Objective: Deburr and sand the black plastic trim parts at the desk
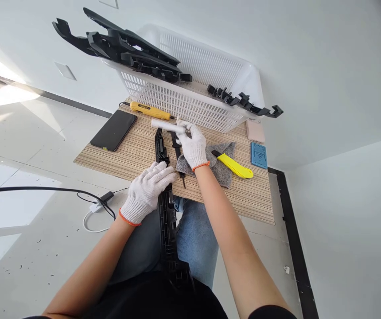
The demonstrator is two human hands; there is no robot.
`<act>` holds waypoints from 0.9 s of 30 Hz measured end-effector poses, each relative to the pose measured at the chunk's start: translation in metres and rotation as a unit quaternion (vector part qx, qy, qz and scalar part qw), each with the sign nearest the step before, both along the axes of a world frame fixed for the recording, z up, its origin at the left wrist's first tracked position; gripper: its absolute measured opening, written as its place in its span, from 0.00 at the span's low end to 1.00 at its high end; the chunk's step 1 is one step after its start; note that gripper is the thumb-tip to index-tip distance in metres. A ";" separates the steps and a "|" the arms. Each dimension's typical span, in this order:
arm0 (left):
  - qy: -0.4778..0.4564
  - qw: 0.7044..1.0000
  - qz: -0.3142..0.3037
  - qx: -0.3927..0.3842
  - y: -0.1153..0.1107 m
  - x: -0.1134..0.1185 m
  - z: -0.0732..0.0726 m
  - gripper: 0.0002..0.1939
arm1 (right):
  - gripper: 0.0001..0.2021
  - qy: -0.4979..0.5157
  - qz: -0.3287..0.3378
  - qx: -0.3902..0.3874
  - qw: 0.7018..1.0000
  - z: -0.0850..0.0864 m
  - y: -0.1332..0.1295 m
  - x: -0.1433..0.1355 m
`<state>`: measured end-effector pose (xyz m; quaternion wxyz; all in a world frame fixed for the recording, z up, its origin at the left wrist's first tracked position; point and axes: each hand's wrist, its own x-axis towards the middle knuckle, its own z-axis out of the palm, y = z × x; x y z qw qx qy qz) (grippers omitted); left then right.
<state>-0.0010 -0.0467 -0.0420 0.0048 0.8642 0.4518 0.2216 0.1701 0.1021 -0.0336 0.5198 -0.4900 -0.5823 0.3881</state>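
My left hand (pixel 147 190), in a white knit glove, is closed over a long black plastic trim part (pixel 168 221). That part runs from the tabletop across my lap, its ribbed side up. In my gloved right hand (pixel 193 144) is a white pen-shaped stick (pixel 167 126), pointing left above the part's far end. Between the hands lies a slim black tool (pixel 178 153) with a thin tip. Beside my right wrist, a grey cloth (pixel 222 175) lies rumpled under a yellow utility knife (pixel 235 166).
A white plastic basket (pixel 243 84) at the back carries several black plastic parts (pixel 134 51) over its rim. On the wooden table (pixel 137 150) are a black tablet (pixel 113 130), a yellow corded tool (pixel 149 110) and a blue box (pixel 258 155). Cables (pixel 100 201) lie left.
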 end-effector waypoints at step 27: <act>-0.002 1.000 0.003 -0.017 0.000 -0.001 -0.002 0.23 | 0.13 0.038 0.023 -0.060 0.997 0.011 -0.010 0.004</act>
